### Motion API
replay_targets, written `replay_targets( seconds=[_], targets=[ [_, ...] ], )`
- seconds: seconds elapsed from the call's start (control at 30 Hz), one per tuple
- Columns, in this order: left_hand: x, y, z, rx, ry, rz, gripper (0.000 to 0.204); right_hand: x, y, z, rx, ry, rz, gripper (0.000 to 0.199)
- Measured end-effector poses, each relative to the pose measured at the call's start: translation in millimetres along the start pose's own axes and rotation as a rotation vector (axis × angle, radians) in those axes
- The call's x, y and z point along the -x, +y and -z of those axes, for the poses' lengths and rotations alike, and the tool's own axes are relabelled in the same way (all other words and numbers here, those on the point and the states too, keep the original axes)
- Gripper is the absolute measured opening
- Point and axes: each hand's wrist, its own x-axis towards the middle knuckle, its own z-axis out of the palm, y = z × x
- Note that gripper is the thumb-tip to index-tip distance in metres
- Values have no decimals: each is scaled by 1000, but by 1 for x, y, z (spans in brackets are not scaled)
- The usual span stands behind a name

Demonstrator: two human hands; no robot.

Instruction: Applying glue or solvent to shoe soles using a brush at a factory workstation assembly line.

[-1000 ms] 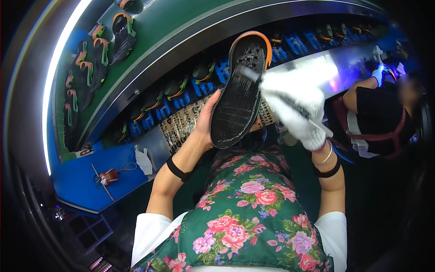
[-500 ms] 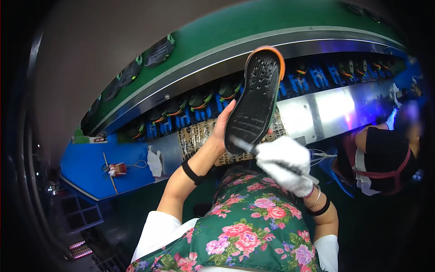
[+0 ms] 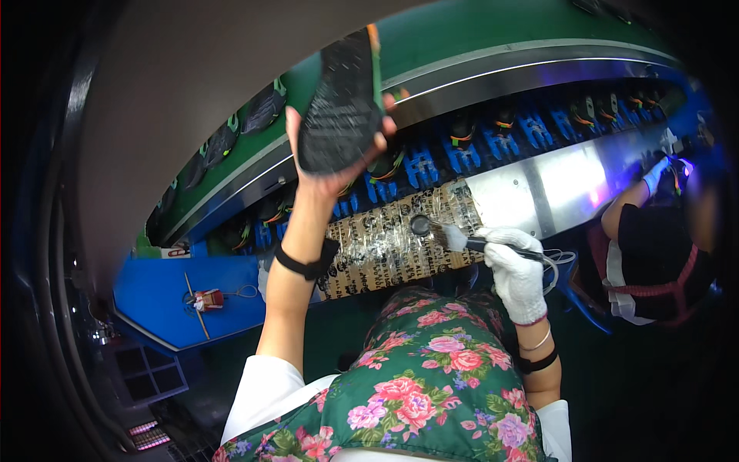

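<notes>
One black, elongated shoe sole point(image 3: 339, 115) with orange-and-green edging is clasped at its near end by the bare left hand point(image 3: 327, 183), fingers wrapped around, long axis pointing away; well apart, nearer right, a pale-bristled, black-handled brush point(image 3: 476, 245) is gripped by the white-gloved right hand point(image 3: 514, 273).

Dark shoes point(image 3: 264, 106) line a green surface point(image 3: 469, 35); taped cardboard point(image 3: 369, 248) covers part of a metal bench point(image 3: 504, 202); a blue table point(image 3: 154, 285) bears a stick point(image 3: 203, 323).
</notes>
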Motion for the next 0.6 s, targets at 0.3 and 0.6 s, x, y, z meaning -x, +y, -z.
replay_targets(
  seconds=[0.3, 0.6],
  targets=[
    [-38, 50, 34, 499, 469, -270, 92, -3, 49, 26, 103, 124, -36, 20],
    [-45, 26, 7, 442, 500, -326, 95, -14, 51, 42, 69, 175, -69, 19]
  ],
)
